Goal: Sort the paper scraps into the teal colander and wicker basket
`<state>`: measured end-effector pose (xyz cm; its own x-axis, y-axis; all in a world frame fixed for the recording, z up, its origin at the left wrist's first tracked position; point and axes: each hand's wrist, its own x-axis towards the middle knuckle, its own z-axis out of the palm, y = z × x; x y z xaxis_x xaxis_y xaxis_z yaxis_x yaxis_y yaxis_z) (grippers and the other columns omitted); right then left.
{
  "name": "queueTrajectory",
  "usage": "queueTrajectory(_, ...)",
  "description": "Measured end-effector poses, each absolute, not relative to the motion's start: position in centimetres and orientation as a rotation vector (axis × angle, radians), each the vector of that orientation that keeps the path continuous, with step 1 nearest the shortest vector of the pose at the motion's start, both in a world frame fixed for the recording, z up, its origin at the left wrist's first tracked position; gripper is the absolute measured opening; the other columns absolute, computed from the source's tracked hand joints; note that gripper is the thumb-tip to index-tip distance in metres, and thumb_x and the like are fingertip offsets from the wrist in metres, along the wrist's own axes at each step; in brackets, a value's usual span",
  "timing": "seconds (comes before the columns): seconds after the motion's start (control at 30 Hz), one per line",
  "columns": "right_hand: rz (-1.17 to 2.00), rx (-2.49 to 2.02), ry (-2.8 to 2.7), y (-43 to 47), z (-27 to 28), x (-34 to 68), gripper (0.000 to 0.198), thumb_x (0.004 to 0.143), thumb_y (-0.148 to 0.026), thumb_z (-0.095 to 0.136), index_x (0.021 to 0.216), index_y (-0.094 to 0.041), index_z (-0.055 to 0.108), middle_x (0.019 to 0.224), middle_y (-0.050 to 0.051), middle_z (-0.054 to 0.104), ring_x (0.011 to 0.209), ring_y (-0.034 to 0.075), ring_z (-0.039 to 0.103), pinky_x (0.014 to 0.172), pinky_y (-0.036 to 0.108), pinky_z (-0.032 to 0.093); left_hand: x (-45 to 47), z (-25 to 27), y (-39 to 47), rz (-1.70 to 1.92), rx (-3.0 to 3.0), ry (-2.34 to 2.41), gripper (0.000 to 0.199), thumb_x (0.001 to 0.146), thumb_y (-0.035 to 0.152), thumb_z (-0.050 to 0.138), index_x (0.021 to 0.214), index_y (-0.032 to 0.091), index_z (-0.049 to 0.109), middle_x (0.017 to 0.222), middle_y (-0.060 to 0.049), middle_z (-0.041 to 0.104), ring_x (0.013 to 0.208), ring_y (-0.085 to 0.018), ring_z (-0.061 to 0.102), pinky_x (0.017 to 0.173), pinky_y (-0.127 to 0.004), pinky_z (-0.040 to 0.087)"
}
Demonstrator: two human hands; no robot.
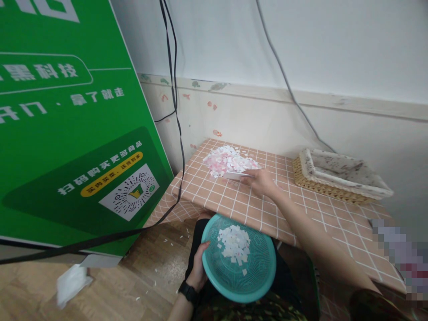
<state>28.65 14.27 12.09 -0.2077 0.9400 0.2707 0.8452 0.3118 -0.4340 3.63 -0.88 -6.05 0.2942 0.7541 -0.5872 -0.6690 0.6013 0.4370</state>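
My left hand [198,267] grips the left rim of a round teal plastic basket [261,276], held below the table's front edge over my lap. A small heap of white paper bits [236,244] lies inside it. My right hand [262,182] reaches across the table and holds a flat white card [236,175], its edge against a pile of pink and white paper bits [229,160] on the far left part of the tabletop. The table [301,209] wears an orange checked cloth.
A woven tray with a speckled cloth liner [337,176] sits at the table's back right. A large green sign [67,125] leans on the left, with black cables [177,116] hanging beside it. Crumpled white paper [72,283] and stray bits lie on the wooden floor.
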Motion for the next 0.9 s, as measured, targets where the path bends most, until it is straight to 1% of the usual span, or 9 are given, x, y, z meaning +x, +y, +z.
queueTrajectory(0.13,0.348,-1.449,-2.164,13.7,12.4,28.1,0.021,0.081,-0.025,0.053,0.093,-0.024,0.071,0.091,0.002,0.071,0.082,0.017,0.062,0.073,0.028,0.044,3.5,-6.5,-0.9,0.949,0.13,0.836,0.034,0.071,0.036,0.065,0.088,0.007,0.07,0.082,-0.012,0.073,0.076,-0.026,0.067,0.082,-0.04,0.048)
queueTrajectory(0.3,0.409,-1.496,-2.182,12.1,13.4,29.3,0.019,0.081,-0.026,0.053,0.084,-0.022,0.072,0.079,0.001,0.071,0.073,0.016,0.062,0.067,0.028,0.044,3.4,-7.0,-1.0,0.95,0.123,0.813,0.034,0.071,0.036,0.066,0.089,0.007,0.07,0.082,-0.012,0.073,0.073,-0.025,0.066,0.081,-0.041,0.048)
queueTrajectory(0.43,0.132,-1.614,-2.117,9.9,13.2,27.7,0.026,0.086,-0.03,0.046,0.089,-0.021,0.07,0.075,0.004,0.069,0.065,0.016,0.06,0.061,0.029,0.042,3.4,-7.2,-0.9,0.949,0.141,0.815,0.032,0.073,0.035,0.063,0.088,0.008,0.07,0.081,-0.012,0.073,0.071,-0.024,0.066,0.079,-0.038,0.048)
queueTrajectory(0.53,0.066,-1.484,-2.266,8.2,12.3,24.0,0.03,0.087,-0.024,0.041,0.108,-0.024,0.063,0.088,0.005,0.07,0.073,0.017,0.061,0.065,0.029,0.042,3.5,-6.9,-0.9,0.953,0.139,0.861,0.028,0.073,0.034,0.064,0.082,0.008,0.07,0.075,-0.01,0.072,0.068,-0.023,0.066,0.077,-0.038,0.049)
queueTrajectory(0.6,0.021,-1.408,-2.398,7.5,11.6,21.4,0.031,0.085,-0.019,0.041,0.108,-0.021,0.061,0.093,0.008,0.069,0.082,0.019,0.061,0.068,0.03,0.042,3.6,-6.5,-0.9,0.958,0.138,0.879,0.027,0.072,0.033,0.065,0.083,0.009,0.07,0.074,-0.009,0.072,0.071,-0.024,0.066,0.079,-0.038,0.049)
queueTrajectory(0.7,-0.055,-1.505,-2.441,7.1,11.0,19.5,0.034,0.081,-0.013,0.041,0.112,-0.017,0.057,0.098,0.011,0.068,0.079,0.021,0.061,0.065,0.031,0.042,3.6,-5.9,-0.9,0.975,0.142,0.874,0.026,0.071,0.032,0.066,0.083,0.01,0.07,0.074,-0.009,0.073,0.077,-0.026,0.067,0.081,-0.039,0.048)
queueTrajectory(0.77,-0.102,-1.631,-2.39,7.0,10.7,19.9,0.037,0.08,-0.013,0.043,0.115,-0.016,0.054,0.102,0.013,0.066,0.075,0.021,0.061,0.061,0.031,0.041,3.5,-5.7,-1.0,0.984,0.144,0.868,0.024,0.072,0.031,0.065,0.082,0.01,0.07,0.074,-0.008,0.073,0.076,-0.025,0.067,0.082,-0.037,0.048)
queueTrajectory(0.83,-0.138,-1.754,-2.316,6.9,10.5,21.2,0.039,0.08,-0.016,0.043,0.118,-0.016,0.053,0.099,0.014,0.067,0.071,0.022,0.062,0.059,0.032,0.04,3.4,-5.8,-1.0,0.983,0.147,0.872,0.023,0.072,0.031,0.065,0.081,0.01,0.07,0.074,-0.008,0.073,0.073,-0.023,0.067,0.082,-0.037,0.048)
queueTrajectory(0.9,-0.167,-1.872,-2.215,6.7,10.3,23.1,0.037,0.082,-0.018,0.041,0.116,-0.016,0.055,0.087,0.013,0.068,0.065,0.022,0.061,0.057,0.032,0.038,3.4,-5.9,-1.0,0.976,0.146,0.876,0.024,0.072,0.031,0.065,0.081,0.009,0.07,0.075,-0.008,0.073,0.071,-0.023,0.067,0.081,-0.037,0.049)
